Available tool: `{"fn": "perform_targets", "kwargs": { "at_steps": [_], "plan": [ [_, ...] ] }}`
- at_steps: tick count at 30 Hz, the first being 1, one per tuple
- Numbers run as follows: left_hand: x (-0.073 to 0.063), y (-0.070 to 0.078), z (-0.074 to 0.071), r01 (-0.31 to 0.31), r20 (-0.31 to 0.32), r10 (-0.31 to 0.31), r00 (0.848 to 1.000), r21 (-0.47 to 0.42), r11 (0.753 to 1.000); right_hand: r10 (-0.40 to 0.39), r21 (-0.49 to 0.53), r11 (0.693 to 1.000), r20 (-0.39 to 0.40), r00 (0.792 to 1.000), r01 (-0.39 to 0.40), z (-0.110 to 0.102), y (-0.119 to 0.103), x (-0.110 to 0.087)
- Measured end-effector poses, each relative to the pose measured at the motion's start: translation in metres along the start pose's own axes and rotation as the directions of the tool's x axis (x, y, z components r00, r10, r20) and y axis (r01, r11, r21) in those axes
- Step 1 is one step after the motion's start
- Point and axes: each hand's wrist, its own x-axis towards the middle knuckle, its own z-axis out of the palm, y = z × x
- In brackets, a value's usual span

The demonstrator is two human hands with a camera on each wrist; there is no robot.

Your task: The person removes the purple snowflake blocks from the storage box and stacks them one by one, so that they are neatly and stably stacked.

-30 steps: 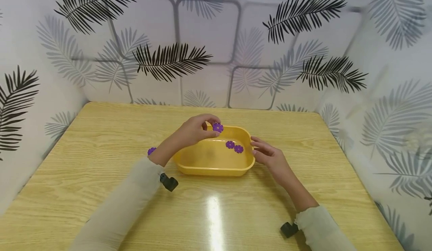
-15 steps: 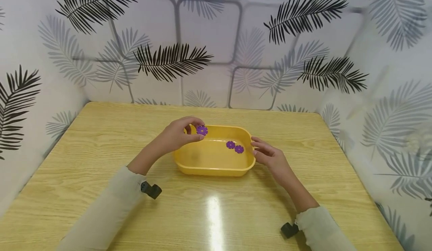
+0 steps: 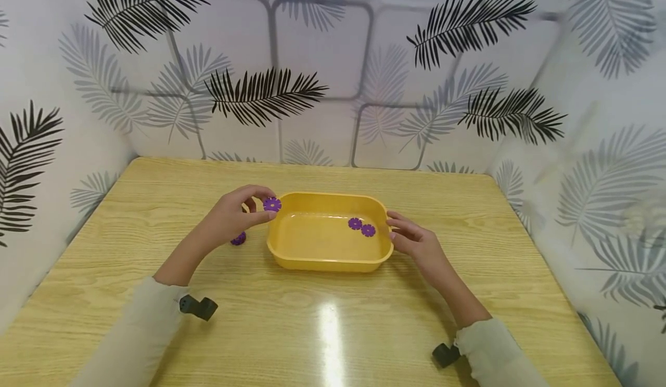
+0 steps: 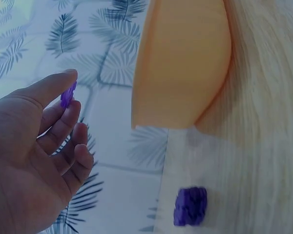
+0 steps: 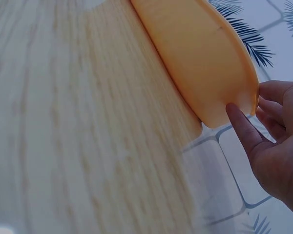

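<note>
My left hand (image 3: 235, 216) pinches a purple flower-shaped disc (image 3: 272, 204) between thumb and fingertips, just outside the left end of a yellow plastic basin (image 3: 329, 264). In the left wrist view the disc (image 4: 67, 95) is seen nearly edge-on. Below that hand, a small purple stack (image 4: 190, 206), which looks like more such discs, stands on the table. Two purple discs, one (image 3: 355, 223) beside the other (image 3: 368, 230), lie on the basin floor toward the right. My right hand (image 3: 418, 244) rests its fingers and thumb against the basin's right end, fingers fairly relaxed.
The wood-grain table (image 3: 333, 329) carries the basin near its middle. Leaf-patterned wall covering (image 3: 322, 51) rises behind the table and along both sides. A small black camera (image 3: 199, 306) sits on the left wrist, another (image 3: 446, 354) on the right.
Over the past second my left hand has moved left with the disc, from above the basin to beyond its left end. The basin, its two discs and my right hand have stayed in place.
</note>
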Motion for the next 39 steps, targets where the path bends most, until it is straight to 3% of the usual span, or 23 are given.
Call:
{"fn": "perform_targets", "kwargs": {
  "at_steps": [10,19,31,39],
  "plan": [
    [-0.018,-0.033,-0.013,0.135,-0.046,-0.134,0.990,0.027,0.990,0.010,-0.001,1.000,-0.007,1.000,-0.010,0.001,0.001,0.001],
    [-0.026,-0.057,-0.019,0.178,-0.047,-0.176,0.983,0.037,0.983,0.003,0.006,1.000,-0.009,1.000,-0.003,0.001,0.005,0.002],
    [-0.031,-0.079,-0.024,0.196,0.057,-0.200,0.978,0.075,0.978,0.005,0.008,1.000,-0.010,1.000,-0.005,0.000,0.006,0.001],
    [-0.031,-0.092,-0.021,0.147,0.089,-0.154,0.984,0.078,0.986,-0.005,0.010,1.000,-0.005,1.000,0.005,0.000,0.005,0.001]
  ]
}}
